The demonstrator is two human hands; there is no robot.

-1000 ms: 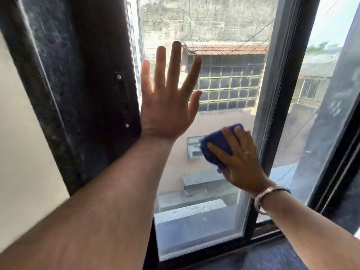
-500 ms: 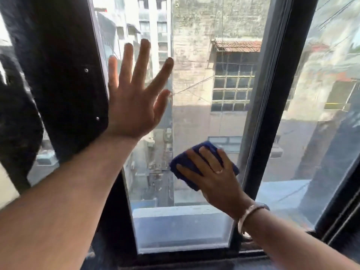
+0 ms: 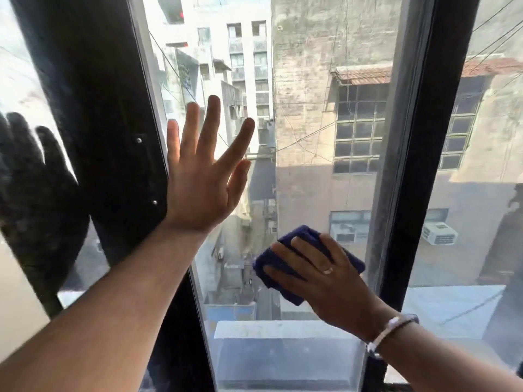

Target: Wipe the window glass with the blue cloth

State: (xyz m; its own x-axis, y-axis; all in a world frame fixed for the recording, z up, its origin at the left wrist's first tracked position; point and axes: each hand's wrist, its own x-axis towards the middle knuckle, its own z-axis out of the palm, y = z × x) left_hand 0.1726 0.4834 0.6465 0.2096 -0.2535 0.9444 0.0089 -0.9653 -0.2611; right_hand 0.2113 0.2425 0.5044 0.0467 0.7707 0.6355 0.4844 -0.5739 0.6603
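Your left hand (image 3: 198, 188) lies flat and splayed, holding nothing, bracing the window glass (image 3: 311, 171); your right hand (image 3: 325, 281) presses the blue cloth (image 3: 285, 250) flat under spread fingers for wiping.

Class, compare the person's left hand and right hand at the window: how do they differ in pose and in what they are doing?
The left hand is spread flat with fingers splayed and holds nothing; the right hand presses a folded blue cloth to the pane. The left hand sits higher, by the dark left frame; the right hand sits lower, near the right frame. Only the right hand shows a ring and a wrist bracelet. Both are against the same window glass.
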